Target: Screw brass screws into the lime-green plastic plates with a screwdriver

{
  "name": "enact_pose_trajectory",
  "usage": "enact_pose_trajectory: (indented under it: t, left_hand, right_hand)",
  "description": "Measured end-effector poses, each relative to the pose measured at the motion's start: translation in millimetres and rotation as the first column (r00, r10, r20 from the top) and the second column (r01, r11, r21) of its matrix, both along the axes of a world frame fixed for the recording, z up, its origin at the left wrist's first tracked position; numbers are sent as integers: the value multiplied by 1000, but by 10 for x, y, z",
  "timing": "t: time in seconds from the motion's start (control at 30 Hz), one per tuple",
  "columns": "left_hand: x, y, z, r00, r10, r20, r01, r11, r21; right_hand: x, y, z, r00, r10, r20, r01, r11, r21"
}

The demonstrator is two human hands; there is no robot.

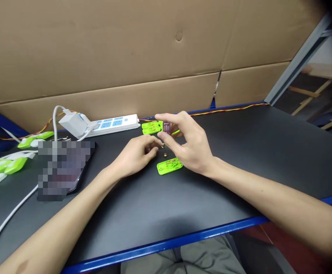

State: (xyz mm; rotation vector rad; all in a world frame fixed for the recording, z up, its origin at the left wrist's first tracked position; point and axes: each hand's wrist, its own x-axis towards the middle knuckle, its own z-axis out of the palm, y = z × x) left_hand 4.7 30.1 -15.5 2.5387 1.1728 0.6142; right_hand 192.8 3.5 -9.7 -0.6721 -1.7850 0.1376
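My right hand (pixel 191 144) grips a small dark purple block (pixel 166 128) between thumb and fingers, above the table. Thin wires hang below the block, with a small brass-coloured piece (pixel 165 154) at their end. My left hand (pixel 136 154) is closed beside these wires, its fingertips curled together; whatever they pinch is too small to make out. A bright green plastic shell half (pixel 169 166) lies just below the hands, its moulded inner side up with small parts in it. Behind them is another green shell piece (pixel 151 127), partly hidden by my right hand.
A white power strip (pixel 113 125) with a plugged-in white adapter (pixel 74 123) stands against the cardboard wall (pixel 143 45). On the left lie a blurred-out dark flat device (pixel 80 167), white cables and green-and-white pieces (pixel 7 165). A blue rail (pixel 166 243) edges the black table.
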Motion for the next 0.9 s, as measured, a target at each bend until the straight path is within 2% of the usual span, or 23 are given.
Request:
enact_pose_trajectory:
  t: [0.1,0.2,0.43,0.67,0.9]
  left_hand:
    - [-18,75,-80,995,-49,-83,66,975,214]
    - [-20,144,-146,984,-92,-151,132,950,284]
    - [-74,194,-119,980,-107,-167,151,949,278]
    - [-60,122,-24,976,-150,-160,173,974,146]
    - [-42,82,16,972,-154,-176,177,977,120]
  right_hand:
    - [-1,7,-8,1000,7,4,-7,1000,1]
    - [0,9,-10,1000,9,9,-9,1000,5]
    - [8,-2,3,1000,6,23,-6,999,37]
    - [19,9,4,1000,-2,24,1,999,44]
    - [25,4,2,1000,-7,30,6,999,41]
